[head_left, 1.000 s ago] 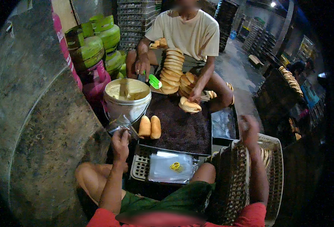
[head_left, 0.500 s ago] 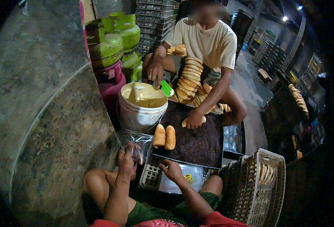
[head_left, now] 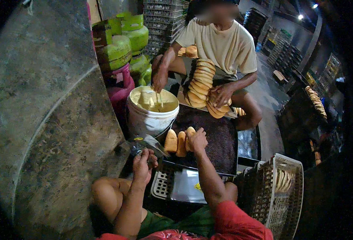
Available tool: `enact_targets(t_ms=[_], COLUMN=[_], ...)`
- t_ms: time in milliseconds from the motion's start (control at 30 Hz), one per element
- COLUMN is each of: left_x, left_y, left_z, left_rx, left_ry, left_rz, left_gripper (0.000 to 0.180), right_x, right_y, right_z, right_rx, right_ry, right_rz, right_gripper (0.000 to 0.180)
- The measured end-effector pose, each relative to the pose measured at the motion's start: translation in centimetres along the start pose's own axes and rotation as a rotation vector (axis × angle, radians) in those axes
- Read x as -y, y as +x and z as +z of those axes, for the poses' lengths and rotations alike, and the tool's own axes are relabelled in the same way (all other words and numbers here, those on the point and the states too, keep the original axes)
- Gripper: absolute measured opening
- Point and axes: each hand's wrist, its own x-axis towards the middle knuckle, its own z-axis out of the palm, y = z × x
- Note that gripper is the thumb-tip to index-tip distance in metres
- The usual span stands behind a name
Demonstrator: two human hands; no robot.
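**Left hand (head_left: 143, 166) pinches a glossy bag (head_left: 154, 145); right hand (head_left: 197, 140) touches a smooth, rounded roll (head_left: 189, 131)**

At far left, a broad board (head_left: 56, 160), mottled and grimy, carries a curved pale line. Beside it, scuffed green gas cylinders (head_left: 118, 48), squat and round-shouldered, stand near a pink metal cylinder (head_left: 118, 82). Lower down, the left fingers are clasped on the bag, thin, clear and crinkled. Above it, a round white bucket (head_left: 152, 120), its sides smeared, holds a pale creamy paste (head_left: 146, 102); a co-worker's hand (head_left: 159, 80) dips a slim stick there.

Three blunt, golden-brown rolls stand side by side on a dark, grainy tray (head_left: 216, 140). The right fingers meet the rightmost one; whether they have closed around it, I cannot tell. Below the tray, flat slick plastic sheets (head_left: 182, 185) and yellow bands (head_left: 198, 187) lie in a lattice basket (head_left: 160, 186). Behind, rounded buns (head_left: 202, 82) lean in a curving stack. At right, a pale plastic crate (head_left: 270, 200) with latticed sides holds more bread (head_left: 283, 180).
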Motion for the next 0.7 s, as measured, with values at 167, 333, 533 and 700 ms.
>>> enact_targets(t_ms=[167, 333, 533, 700], left_x=[0.3, 2.3, 9.0, 13.5], left_y=[0.2, 0.8, 3.4, 5.9], left_z=[0.1, 0.4, 2.6, 3.4], left_rx=[0.065, 0.038, -0.009, -0.348], left_ry=[0.074, -0.059, 0.095, -0.108], left_rz=[0.072, -0.127, -0.127, -0.112], left_gripper=[0.022, 0.024, 0.029, 0.033], right_x=[-1.8, -10.6, -13.1, -12.3], right_y=[4.0, 3.4, 1.9, -3.4], right_z=[-1.4, -3.1, -2.2, -5.1], right_rx=[0.312, 0.345, 0.410, 0.452], right_ry=[0.177, 0.729, 0.784, 1.373], right_rz=[0.014, 0.257, 0.203, 0.103], right_gripper=[0.062, 0.064, 0.053, 0.042])
